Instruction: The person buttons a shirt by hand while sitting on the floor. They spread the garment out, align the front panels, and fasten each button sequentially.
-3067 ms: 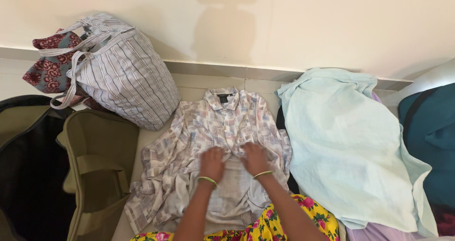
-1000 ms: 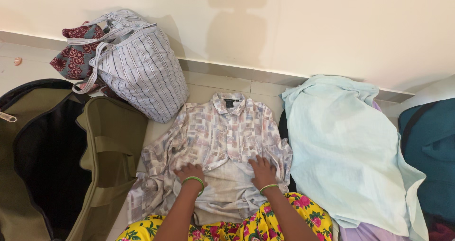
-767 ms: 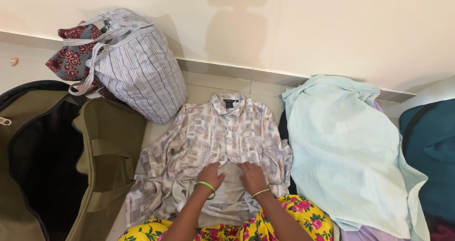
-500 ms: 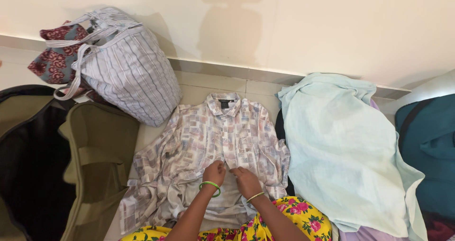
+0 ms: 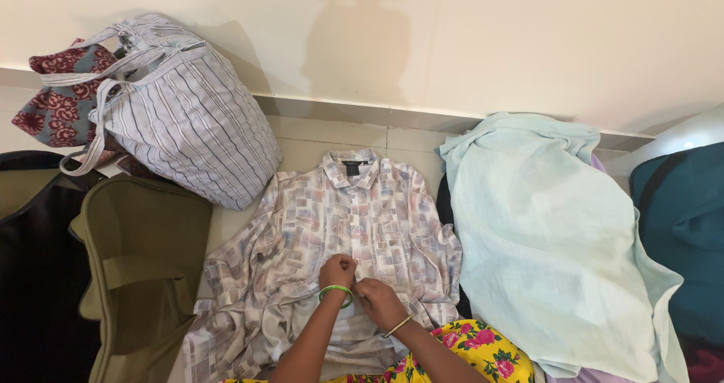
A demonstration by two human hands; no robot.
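Pinching the patterned shirt (image 5: 354, 225) at its front opening, my left hand (image 5: 337, 271) and right hand (image 5: 379, 301) draw both edges together to line them up.

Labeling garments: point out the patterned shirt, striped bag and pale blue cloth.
patterned shirt (image 5: 332, 209), head view, left chest panel.
striped bag (image 5: 192, 138), head view, middle of its side.
pale blue cloth (image 5: 543, 232), head view, its broad middle.

Small dark rectangular label (image 5: 352, 170) inside the shirt (image 5: 332, 217) collar
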